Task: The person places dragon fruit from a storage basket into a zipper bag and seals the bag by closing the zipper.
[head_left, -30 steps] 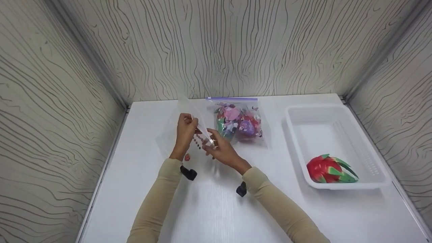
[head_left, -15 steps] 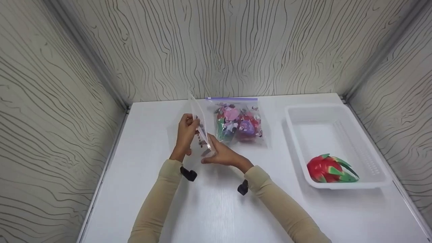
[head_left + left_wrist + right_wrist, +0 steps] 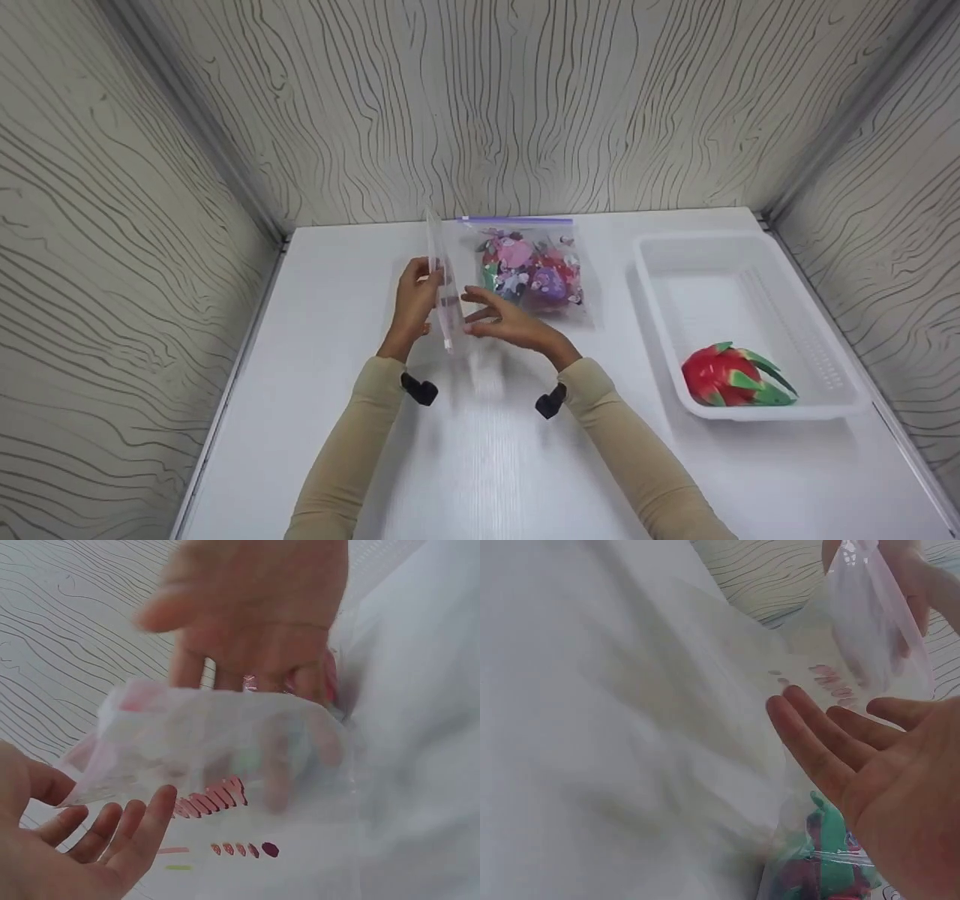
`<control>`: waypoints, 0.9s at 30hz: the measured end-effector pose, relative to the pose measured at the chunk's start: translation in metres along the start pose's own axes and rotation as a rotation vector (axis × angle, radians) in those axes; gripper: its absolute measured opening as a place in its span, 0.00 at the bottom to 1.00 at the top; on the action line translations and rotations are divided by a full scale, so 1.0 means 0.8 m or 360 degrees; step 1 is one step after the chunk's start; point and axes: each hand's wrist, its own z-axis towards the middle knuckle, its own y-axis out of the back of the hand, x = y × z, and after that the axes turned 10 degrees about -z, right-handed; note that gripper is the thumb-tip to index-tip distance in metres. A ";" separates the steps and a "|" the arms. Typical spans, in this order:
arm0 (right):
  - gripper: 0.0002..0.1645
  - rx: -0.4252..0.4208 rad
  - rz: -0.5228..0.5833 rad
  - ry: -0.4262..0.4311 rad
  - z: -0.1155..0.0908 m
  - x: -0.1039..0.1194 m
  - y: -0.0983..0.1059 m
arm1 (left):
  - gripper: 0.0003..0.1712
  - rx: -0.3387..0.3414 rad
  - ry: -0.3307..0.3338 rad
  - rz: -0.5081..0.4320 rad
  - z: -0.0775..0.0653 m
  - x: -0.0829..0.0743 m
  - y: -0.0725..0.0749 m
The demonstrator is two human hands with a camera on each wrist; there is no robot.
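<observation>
The left hand (image 3: 414,304) pinches a clear bag (image 3: 448,315); the right hand (image 3: 511,324), at its three o'clock, holds nothing, fingers spread. A filled bag (image 3: 546,289) lies just beyond, at one o'clock.

Wears plain beige on both arms: left sleeve (image 3: 351,450) and right sleeve (image 3: 641,454), long, matching, cut close in smooth cloth. Wrinkles lightly in soft crosswise folds farther up each arm, and ends at the wrists in straight-edged bands, left cuff (image 3: 380,372) and right cuff (image 3: 586,382). Carries, strapped or clipped (cannot tell which) on the inner side of each wrist, left camera (image 3: 420,388) and right camera (image 3: 550,403), both small, black and angular. Leaves left hand (image 3: 413,301) and right hand (image 3: 517,328) bare beyond the cuffs, with round-tipped fingers (image 3: 814,750) and a finely creased right palm (image 3: 904,802).
</observation>
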 end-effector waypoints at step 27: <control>0.43 -0.0374 0.0139 -0.0098 0.015 0.007 -0.012 | 0.22 0.0380 0.0007 0.0111 -0.011 0.016 -0.017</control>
